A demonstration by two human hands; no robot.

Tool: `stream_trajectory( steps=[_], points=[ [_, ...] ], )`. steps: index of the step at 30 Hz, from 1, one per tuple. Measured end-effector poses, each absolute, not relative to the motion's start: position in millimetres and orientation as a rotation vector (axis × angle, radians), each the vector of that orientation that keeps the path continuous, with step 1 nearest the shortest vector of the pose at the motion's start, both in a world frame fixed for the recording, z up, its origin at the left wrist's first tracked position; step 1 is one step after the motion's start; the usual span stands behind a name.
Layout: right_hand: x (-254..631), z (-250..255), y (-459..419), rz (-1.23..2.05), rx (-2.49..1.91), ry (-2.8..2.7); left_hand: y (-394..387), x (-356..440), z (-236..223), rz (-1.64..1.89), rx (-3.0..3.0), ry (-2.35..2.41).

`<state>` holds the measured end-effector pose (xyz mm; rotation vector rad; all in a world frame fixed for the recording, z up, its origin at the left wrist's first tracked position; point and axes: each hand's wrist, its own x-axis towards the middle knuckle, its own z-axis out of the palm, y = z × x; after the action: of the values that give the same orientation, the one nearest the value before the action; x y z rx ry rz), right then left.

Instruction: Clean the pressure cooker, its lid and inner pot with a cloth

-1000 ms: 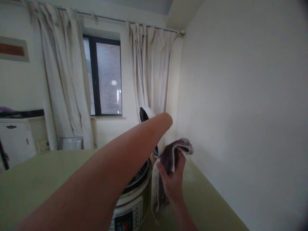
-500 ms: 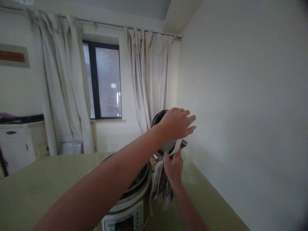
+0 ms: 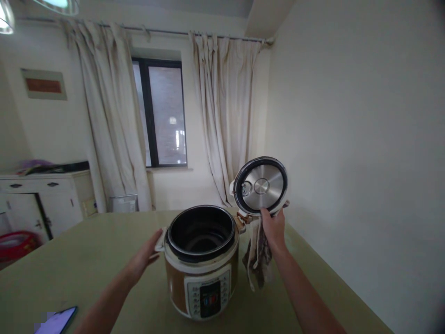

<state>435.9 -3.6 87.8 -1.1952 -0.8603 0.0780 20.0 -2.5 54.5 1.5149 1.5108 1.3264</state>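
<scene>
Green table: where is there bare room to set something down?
The widest bare patch of table lies between the phone, the left hand and the far edge. A narrower strip runs between the right forearm and the wall. Crowded: right of the cooker, with cloth, lid and right hand.

Looks toward a dark-framed window (image 3: pixel 168 116) between pale curtains (image 3: pixel 231 111).
Takes in a wall picture (image 3: pixel 44 85), a white cabinet (image 3: pixel 60 199), a red basket (image 3: pixel 21 251) before it, and a phone (image 3: pixel 58 321).
</scene>
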Motion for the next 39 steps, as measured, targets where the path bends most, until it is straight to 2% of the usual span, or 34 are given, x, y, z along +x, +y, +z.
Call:
stream_trajectory(
  steps=[3, 7, 10, 13, 18, 20, 24, 27, 32, 39],
  points=[
    [438.6, 85.7, -5.8, 0.120, -1.167, -0.865, -8.6, 34.6, 46.1, 1.182, 1.035, 1.325],
    [437.0, 88.7, -12.4, 0.219, -1.183, -0.829, -6.6, 43.3, 43.3, 1.269, 0.833, 1.241],
    [434.6, 92.7, -17.5, 0.295, -1.178, -0.786, -11.0, 49.9, 29.3, 1.331, 0.821, 1.215],
    [434.6, 94.4, -25.5, 0.414, -1.166, -0.816, -22.6, 63.0, -3.4, 1.498, 0.895, 1.170],
    [432.7, 82.5, -63.8, 0.845, -1.318, -0.753, -47.9, 84.3, -67.9, 1.637, 1.126, 1.149],
    [421.9, 74.6, -87.3, 0.900, -1.374, -0.770, -56.8, 89.0, -80.8, 1.632, 1.171, 1.128],
    [379.9, 69.1, -117.7, 0.466, -1.312, -0.998, -65.0, 89.6, -84.8, 1.609, 1.179, 1.098],
    [348.9, 79.5, -110.0, 0.138, -1.184, -1.378, -62.9, 83.4, -86.9, 1.580, 1.175, 1.067],
    [317.4, 101.1, -84.0, -0.133, -1.337, -2.049, -53.2, 74.6, -101.0, 1.537, 1.209, 1.080],
    [244.8, 106.3, -94.1, -0.488, -1.610, -2.178, -49.7, 80.3, -103.5, 1.592, 1.210, 1.024]
  ],
)
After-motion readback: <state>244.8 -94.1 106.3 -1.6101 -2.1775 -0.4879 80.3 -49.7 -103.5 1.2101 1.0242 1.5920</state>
